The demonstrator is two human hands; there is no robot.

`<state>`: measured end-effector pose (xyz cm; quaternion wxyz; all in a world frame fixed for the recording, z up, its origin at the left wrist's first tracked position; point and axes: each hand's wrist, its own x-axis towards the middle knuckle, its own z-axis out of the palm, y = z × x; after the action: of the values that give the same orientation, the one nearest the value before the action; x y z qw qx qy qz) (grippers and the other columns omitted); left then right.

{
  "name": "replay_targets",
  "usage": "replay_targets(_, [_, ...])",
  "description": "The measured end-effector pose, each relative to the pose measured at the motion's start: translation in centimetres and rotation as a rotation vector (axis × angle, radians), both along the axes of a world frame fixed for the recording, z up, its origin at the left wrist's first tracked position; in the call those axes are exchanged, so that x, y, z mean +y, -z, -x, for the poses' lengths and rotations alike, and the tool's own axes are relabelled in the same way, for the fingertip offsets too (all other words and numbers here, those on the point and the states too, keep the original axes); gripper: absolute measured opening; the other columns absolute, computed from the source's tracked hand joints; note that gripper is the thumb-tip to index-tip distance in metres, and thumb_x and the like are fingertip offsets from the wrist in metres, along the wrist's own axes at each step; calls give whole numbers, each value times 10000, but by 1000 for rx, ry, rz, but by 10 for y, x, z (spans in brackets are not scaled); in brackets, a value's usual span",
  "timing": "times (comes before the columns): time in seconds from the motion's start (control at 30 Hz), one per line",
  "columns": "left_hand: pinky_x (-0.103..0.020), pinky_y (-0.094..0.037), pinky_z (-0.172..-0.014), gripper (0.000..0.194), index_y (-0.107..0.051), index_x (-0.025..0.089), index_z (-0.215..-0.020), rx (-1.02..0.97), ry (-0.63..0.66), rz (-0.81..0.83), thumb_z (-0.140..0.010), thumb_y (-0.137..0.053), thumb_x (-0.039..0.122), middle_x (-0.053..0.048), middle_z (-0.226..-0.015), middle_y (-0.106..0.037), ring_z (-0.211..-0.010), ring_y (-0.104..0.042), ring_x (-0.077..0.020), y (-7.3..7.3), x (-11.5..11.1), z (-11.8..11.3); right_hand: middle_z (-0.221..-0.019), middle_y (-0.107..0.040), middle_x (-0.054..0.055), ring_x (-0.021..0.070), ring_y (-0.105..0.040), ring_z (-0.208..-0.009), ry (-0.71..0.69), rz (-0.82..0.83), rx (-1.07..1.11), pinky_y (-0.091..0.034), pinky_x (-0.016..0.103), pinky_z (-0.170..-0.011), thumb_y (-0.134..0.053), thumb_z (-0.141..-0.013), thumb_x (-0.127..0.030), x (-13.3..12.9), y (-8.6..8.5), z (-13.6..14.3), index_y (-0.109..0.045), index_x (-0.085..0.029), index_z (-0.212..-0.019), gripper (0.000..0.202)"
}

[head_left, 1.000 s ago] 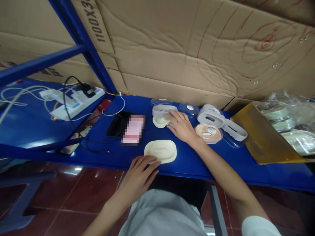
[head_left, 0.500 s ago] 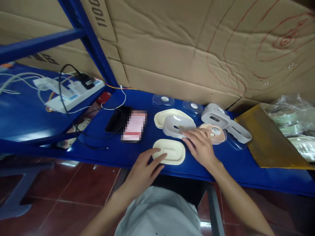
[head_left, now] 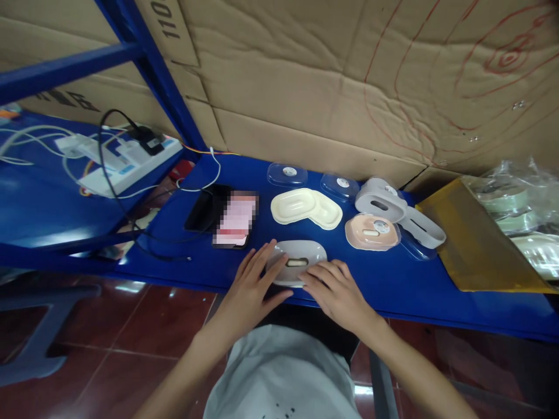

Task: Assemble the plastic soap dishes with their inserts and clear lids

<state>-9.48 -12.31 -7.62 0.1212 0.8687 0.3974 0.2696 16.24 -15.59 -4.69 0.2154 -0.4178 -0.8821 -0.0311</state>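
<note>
A grey oval soap dish (head_left: 298,251) with a long slot in its middle lies near the table's front edge. Cream colour shows through the slot, so a cream base sits beneath it. My left hand (head_left: 255,276) grips the dish's left end, its fingers over the rim and its thumb at the near side. At the right end, my right hand (head_left: 334,288) has its fingertips on the rim. Just behind the dish, two overlapping cream oval pieces (head_left: 293,206) lie flat. To the right is a peach dish (head_left: 371,233) under a clear labelled cover.
Clear labelled lids (head_left: 287,174) lie along the cardboard wall. Grey slotted parts (head_left: 379,201) are stacked at the right, beside a yellowish box (head_left: 484,250) with bagged green pieces. On the left are a phone (head_left: 236,219), a black case, cables and a power strip (head_left: 131,169).
The grey soap dish has come forward from the cream pieces behind onto the front cream base. My right hand has moved nearer and leftward with it; my left hand now touches its left end.
</note>
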Motion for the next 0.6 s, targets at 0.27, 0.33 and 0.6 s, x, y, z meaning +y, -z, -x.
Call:
replay_targets(0.27, [-592, -528, -1174, 514, -499, 256, -1572, -23, 62, 7, -1077, -631, 293, -197, -1748, -341, -1579, -436, -377, 3, 1, -1, -1277, -789, 71, 246, -684, -1149, 4, -37, -87, -460, 434, -1014, -621, -1082, -221, -13, 16, -3, -682, -210, -1383, 307])
replay_targets(0.33, [-595, -525, -1176, 496, -517, 249, -1555, -17, 64, -1, -1076, -634, 305, -196, -1743, -351, -1574, -441, -380, 4, 1, -1, -1264, -796, 67, 226, -705, -1135, -41, 11, -46, -467, 419, -1018, -621, -1091, -271, -8, 6, -9, -683, -223, -1386, 306])
replay_targets(0.6, [-596, -510, -1192, 652, -444, 284, -1612, -20, 29, 66, -1030, -705, 417, -171, -1721, -394, -1509, -513, -378, 4, 0, -1, -1530, -652, 130, 299, -587, -1436, 31, 236, 8, -412, 520, -1195, -492, -1108, -284, 174, -46, -7, -661, -220, -1443, 381])
